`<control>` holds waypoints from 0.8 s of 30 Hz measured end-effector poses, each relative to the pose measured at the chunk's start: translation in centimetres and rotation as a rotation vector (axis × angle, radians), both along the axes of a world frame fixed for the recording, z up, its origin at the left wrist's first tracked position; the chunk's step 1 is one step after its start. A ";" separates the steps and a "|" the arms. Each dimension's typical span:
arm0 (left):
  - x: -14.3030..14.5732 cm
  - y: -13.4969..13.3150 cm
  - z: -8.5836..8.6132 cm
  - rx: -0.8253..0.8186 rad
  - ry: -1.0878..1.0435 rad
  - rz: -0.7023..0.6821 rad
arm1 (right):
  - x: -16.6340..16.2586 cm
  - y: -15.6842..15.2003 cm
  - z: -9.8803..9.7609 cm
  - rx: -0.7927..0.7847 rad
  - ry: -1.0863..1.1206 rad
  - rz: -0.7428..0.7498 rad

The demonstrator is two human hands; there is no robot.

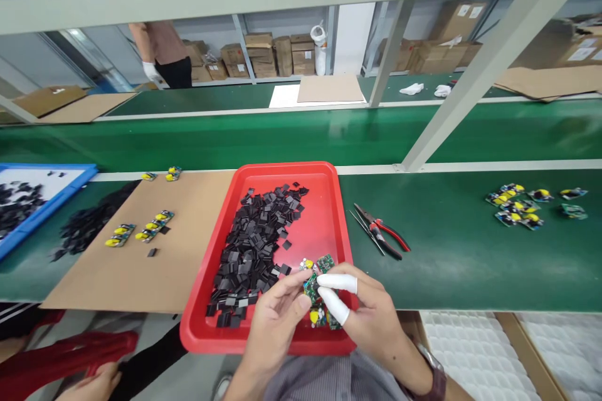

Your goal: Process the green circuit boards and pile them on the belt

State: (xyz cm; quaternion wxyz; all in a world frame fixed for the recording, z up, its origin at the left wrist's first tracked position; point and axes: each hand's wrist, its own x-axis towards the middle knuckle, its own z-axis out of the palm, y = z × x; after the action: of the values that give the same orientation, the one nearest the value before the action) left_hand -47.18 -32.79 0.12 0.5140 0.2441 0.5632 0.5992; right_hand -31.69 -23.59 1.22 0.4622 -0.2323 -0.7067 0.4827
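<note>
Over the lower right of the red tray, my left hand pinches a small green circuit board between thumb and fingers. My right hand, with white finger cots on thumb and index finger, closes on the same board from the right. Whether a small part sits between those two fingertips is hidden. Other boards with yellow components lie in the tray around and below my hands. A large heap of flat black square pieces fills the tray's left side.
Pliers and tweezers lie right of the tray. Several boards sit farther right. Cardboard on the left carries more boards. A blue tray stands beyond. A metal frame post slants ahead; a co-worker's hand shows lower left.
</note>
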 end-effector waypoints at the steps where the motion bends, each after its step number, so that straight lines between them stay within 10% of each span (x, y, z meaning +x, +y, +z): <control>1: -0.1 0.0 -0.1 -0.004 0.014 0.002 | 0.0 -0.1 0.0 0.025 -0.006 0.001; 24: 0.4 -0.3 -0.9 -0.001 -0.010 0.054 | 0.4 0.1 0.0 0.011 -0.050 0.140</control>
State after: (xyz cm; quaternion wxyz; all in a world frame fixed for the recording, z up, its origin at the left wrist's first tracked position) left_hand -46.74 -33.08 -0.82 0.5004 0.2254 0.5674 0.6138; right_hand -31.31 -23.45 1.20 0.4106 -0.1918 -0.7351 0.5042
